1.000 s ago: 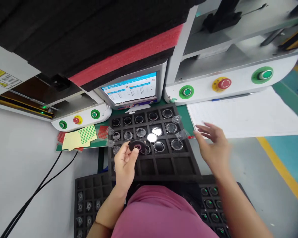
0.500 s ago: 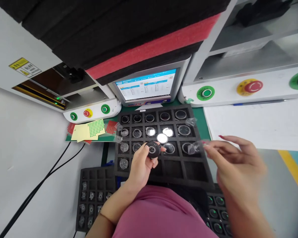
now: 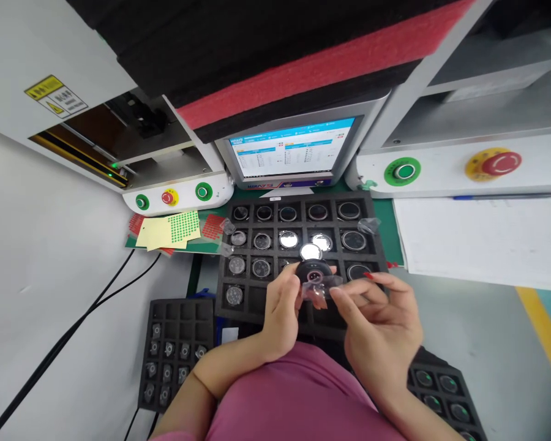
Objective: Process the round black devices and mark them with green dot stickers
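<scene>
My left hand (image 3: 282, 312) is closed on a round black watch body (image 3: 313, 269), its back with the sensor ring turned towards me. Between the thumb and fingertips of my right hand (image 3: 381, 318) is a piece of clear plastic film (image 3: 321, 286), which overlaps the lower part of the watch back. Whether the film sticks to the watch I cannot tell. Beneath both hands lies a black foam tray (image 3: 298, 199) with round watch bodies in many of its compartments. One shiny watch face (image 3: 311, 251) shows just beyond the held watch.
Crumpled clear film (image 3: 370, 225) lies on the tray's right edge. Behind the tray stands a monitor (image 3: 294, 150), between machines with green buttons (image 3: 403, 172) and red stop buttons (image 3: 500, 163). Sticker sheets (image 3: 183, 226) lie left, paper and a pen (image 3: 505, 196) right. Other foam trays (image 3: 188, 312) sit lower down.
My right hand has moved left with the film, from the tray's right edge to the watch in my left hand. The view has shifted slightly.
</scene>
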Demonstrator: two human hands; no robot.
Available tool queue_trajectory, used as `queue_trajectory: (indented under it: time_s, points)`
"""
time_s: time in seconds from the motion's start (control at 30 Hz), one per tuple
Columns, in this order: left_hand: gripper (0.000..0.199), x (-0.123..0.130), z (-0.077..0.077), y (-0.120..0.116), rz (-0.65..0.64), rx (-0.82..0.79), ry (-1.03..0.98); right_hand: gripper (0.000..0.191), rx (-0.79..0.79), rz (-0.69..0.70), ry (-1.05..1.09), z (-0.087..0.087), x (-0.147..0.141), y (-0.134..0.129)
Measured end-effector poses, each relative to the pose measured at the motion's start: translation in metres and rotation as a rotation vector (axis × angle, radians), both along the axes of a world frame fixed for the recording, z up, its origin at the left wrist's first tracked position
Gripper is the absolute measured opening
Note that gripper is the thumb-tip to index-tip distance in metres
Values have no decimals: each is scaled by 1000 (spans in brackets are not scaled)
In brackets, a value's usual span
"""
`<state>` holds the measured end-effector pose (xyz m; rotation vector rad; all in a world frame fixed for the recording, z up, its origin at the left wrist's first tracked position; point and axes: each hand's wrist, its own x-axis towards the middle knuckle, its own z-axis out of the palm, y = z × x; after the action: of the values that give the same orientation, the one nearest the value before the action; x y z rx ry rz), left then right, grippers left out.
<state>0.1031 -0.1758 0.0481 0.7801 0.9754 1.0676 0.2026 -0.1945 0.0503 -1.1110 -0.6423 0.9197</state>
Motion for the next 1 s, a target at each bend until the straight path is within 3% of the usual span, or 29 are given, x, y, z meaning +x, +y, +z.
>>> queue_trajectory:
  time_s: [0.3, 0.53, 0.63, 0.73, 0.87, 1.0]
  points:
    - [52, 0, 0, -4, -37, 64, -35, 34, 23, 16, 43, -2, 1, -3]
    - [37, 8, 1, -3, -29, 28, 41, 31, 40, 26, 5, -1, -1, -4]
    - [34, 8, 0, -3, -18, 87, 61, 40, -17, -54, -53, -6, -1, -2]
    - [29, -7, -3, -3, 8, 272, 308, 46, -83, -124, -50, -16, 3, 1]
    - [27, -61, -20, -6, 19, 831, 1008, 38, -101, -185, -38, -29, 20, -2]
    - [22, -115, -40, -15, -66, 1083, 1276, 36, -123, -176, -32, -38, 38, -10]
